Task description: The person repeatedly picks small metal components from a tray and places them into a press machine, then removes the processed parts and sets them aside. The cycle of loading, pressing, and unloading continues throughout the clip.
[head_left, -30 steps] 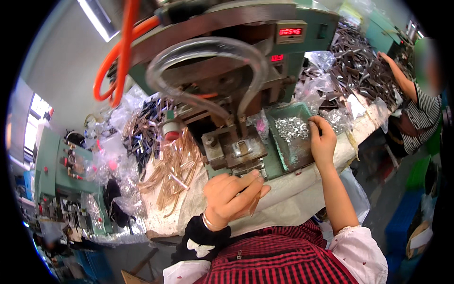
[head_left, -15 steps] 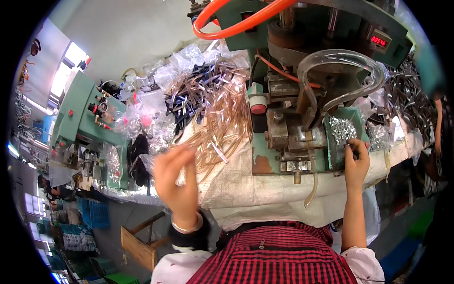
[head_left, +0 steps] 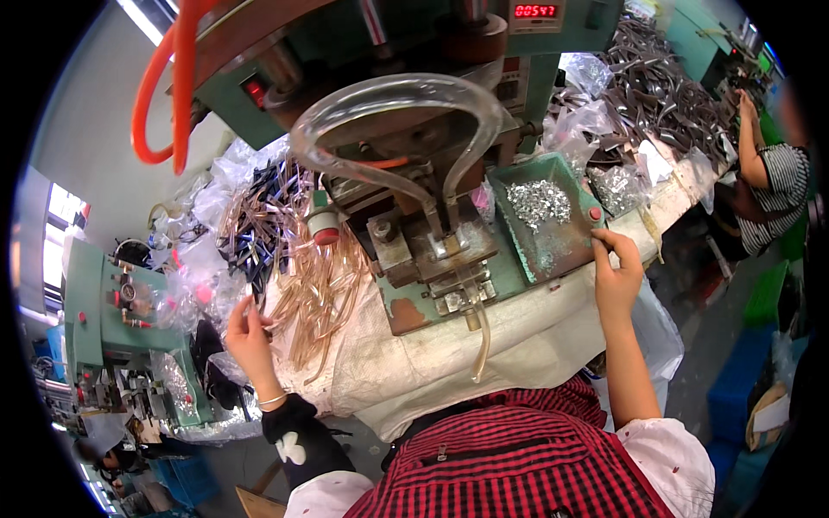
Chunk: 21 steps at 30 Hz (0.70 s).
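My left hand (head_left: 250, 335) is out at the left edge of a heap of thin amber-coloured strips (head_left: 321, 289) on the cloth-covered bench, with its fingertips pinched on one strip. My right hand (head_left: 617, 278) rests at the near right corner of a green tray (head_left: 553, 250). That tray holds a pile of small silver metal parts (head_left: 537, 200). The thumb and forefinger of my right hand are pinched together on a tiny part that barely shows. Between my hands stands the green press machine (head_left: 432, 250) with its metal fixture.
A clear looped tube (head_left: 393, 108) and an orange hose (head_left: 160, 95) hang from the machine. Dark strips (head_left: 259, 220) and plastic bags lie at the back left, near another green machine (head_left: 104, 319). A person in a striped top (head_left: 773, 177) works at the right beside dark parts (head_left: 656, 82).
My left hand left the fixture at the machine's middle and swung out left to the amber strips. My right hand stayed at the green tray, shifting to its near corner.
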Available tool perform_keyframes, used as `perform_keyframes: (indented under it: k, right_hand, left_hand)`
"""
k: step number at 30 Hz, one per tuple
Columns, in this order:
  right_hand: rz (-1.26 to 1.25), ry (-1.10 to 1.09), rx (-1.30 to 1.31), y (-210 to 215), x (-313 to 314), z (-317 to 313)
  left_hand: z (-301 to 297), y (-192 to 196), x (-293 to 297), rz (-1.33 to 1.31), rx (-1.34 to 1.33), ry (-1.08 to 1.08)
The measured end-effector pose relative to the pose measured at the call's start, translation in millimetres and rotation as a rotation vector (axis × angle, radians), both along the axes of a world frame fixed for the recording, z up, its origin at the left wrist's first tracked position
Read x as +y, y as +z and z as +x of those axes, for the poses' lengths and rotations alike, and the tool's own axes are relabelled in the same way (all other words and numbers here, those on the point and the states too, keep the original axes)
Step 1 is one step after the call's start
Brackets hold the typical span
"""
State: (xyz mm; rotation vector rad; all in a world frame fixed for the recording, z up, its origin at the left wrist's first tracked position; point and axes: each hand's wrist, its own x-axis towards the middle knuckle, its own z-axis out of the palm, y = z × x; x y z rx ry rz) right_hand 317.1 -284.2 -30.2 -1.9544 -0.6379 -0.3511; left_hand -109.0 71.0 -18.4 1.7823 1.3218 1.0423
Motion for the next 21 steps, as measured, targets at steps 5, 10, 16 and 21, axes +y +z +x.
perform_keyframes:
  k: [5,10,16,21]
  right_hand:
    - [0.134,0.389,-0.002,55.2,29.6,-36.3]
    - [0.313,0.650,0.125,88.7,112.8,-61.5]
    - [0.549,0.631,0.545,65.6,124.6,-85.9]
    - [0.581,0.705,0.711,87.1,132.6,-94.2]
  left_hand:
    - [-54.4,-78.2,28.4,0.075,0.435,-0.061]
    - [29.6,-51.6,-2.3,-0.092,-0.053,-0.200]
    - [90.4,28.4,-70.1,0.025,-0.296,-0.054]
    - [135.2,96.8,-128.7,0.362,-0.451,-0.164]
